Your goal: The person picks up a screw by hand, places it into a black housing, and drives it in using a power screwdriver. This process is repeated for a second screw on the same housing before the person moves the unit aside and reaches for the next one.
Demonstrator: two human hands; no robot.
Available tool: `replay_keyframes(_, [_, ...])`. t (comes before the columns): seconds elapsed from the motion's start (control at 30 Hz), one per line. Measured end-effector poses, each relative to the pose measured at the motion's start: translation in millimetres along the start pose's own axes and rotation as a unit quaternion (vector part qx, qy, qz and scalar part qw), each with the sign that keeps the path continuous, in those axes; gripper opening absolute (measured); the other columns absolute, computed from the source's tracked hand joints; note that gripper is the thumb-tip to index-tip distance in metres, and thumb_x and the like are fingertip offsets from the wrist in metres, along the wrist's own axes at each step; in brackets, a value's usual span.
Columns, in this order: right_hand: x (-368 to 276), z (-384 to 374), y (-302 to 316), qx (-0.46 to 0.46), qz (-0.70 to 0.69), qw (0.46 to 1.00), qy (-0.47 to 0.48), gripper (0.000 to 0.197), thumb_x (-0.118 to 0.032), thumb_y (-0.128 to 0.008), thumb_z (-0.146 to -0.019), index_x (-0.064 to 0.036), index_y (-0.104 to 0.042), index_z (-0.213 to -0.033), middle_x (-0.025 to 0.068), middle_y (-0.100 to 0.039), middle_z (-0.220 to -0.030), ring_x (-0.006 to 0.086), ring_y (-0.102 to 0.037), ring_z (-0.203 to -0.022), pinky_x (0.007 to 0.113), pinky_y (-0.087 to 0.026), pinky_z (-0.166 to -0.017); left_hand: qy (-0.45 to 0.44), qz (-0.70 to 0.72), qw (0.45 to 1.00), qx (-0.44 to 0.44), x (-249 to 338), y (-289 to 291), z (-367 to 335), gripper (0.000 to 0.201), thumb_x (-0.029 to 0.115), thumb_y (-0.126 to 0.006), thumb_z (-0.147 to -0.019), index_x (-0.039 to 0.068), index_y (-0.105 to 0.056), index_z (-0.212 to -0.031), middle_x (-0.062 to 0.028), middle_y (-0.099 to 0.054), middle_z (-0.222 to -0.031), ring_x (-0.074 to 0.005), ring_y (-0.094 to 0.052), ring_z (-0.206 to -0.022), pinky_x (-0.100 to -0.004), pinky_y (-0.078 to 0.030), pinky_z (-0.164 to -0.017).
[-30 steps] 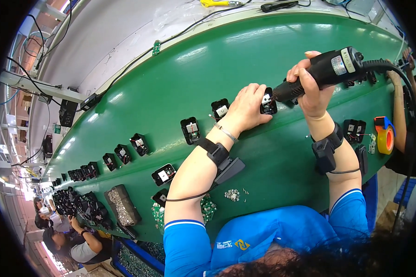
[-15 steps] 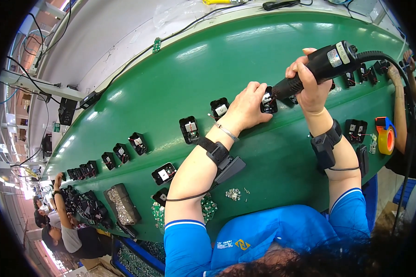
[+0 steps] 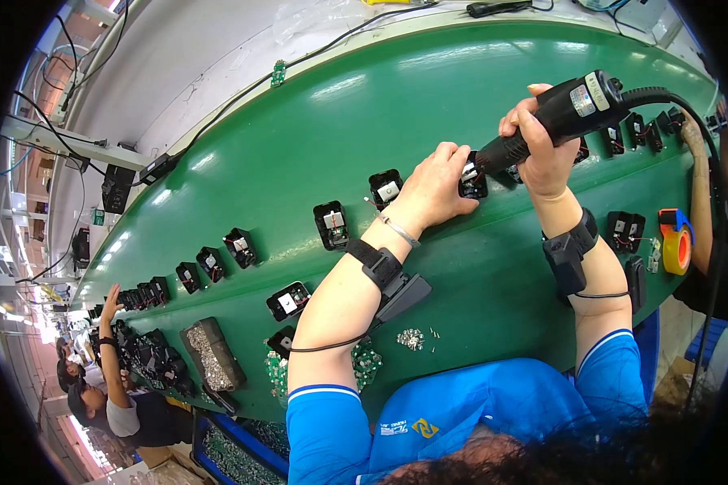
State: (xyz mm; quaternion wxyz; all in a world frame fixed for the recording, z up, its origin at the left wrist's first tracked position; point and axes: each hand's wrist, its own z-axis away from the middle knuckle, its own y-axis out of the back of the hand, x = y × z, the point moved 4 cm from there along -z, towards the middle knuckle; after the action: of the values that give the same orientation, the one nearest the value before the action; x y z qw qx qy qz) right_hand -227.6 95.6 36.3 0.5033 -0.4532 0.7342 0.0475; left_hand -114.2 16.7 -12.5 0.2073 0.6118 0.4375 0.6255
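My right hand (image 3: 543,153) is wrapped round a black corded electric screwdriver (image 3: 573,111), tilted down to the left. Its tip end meets a small open black plastic housing (image 3: 475,186) with a pale metal part inside. From the left, my left hand (image 3: 435,187) grips that housing against the green table, thumb at its near side. The screwdriver bit and the screw spot are hidden. Just left of my left hand stands another black housing (image 3: 387,187) with a white block and thin wires; a further one (image 3: 331,225) sits beyond it.
More housings (image 3: 240,247) line the green surface (image 3: 429,105) to both sides. Loose screws (image 3: 410,339) lie near my body, and a dark tray of screws (image 3: 210,356) is at left. Green circuit boards (image 3: 367,362) sit by my left arm, tape (image 3: 678,247) at right. Co-workers' arms (image 3: 113,347) reach in.
My hands, the screwdriver and the held housing stay almost still. At the far left, a co-worker's hand has lifted and opened over the row of housings.
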Motion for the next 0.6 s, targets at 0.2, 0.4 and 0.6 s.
replay_keyframes(0.2, [3.3,0.7,-1.5,-0.010,0.002,1.000,-0.001,0.029,0.002,-0.050,-0.072,-0.0003,-0.041,-0.100,0.0058,-0.049,-0.068,0.0144,-0.048,-0.057,0.031,-0.043,-0.057,0.005,0.001,1.000,-0.005,-1.1,0.3,-0.3,0.065,0.017,-0.072,-0.052,0.001,-0.040,-0.106,-0.0149,-0.043,-0.100,-0.0305,-0.047,-0.093,-0.0353,-0.042,-0.078])
replay_keyframes(0.4, [4.7,4.3,-6.4,-0.037,0.013,0.999,-0.010,0.028,0.002,-0.050,-0.072,-0.0012,-0.040,-0.098,0.0057,-0.048,-0.067,0.0146,-0.048,-0.058,0.030,-0.042,-0.058,0.003,0.006,1.000,0.000,-4.6,0.6,-0.3,0.064,0.018,-0.072,-0.052,0.002,-0.041,-0.105,-0.0146,-0.044,-0.099,-0.0301,-0.047,-0.093,-0.0355,-0.043,-0.078])
replay_keyframes(0.6, [13.8,12.4,-11.7,-0.088,0.028,0.996,0.005,0.028,0.002,-0.050,-0.072,-0.0032,-0.039,-0.097,0.0061,-0.047,-0.068,0.0160,-0.048,-0.059,0.031,-0.042,-0.058,0.009,0.022,1.000,-0.005,-14.2,-4.3,1.4,0.063,0.018,-0.073,-0.050,0.002,-0.043,-0.103,-0.0142,-0.045,-0.099,-0.0306,-0.048,-0.092,-0.0356,-0.043,-0.078])
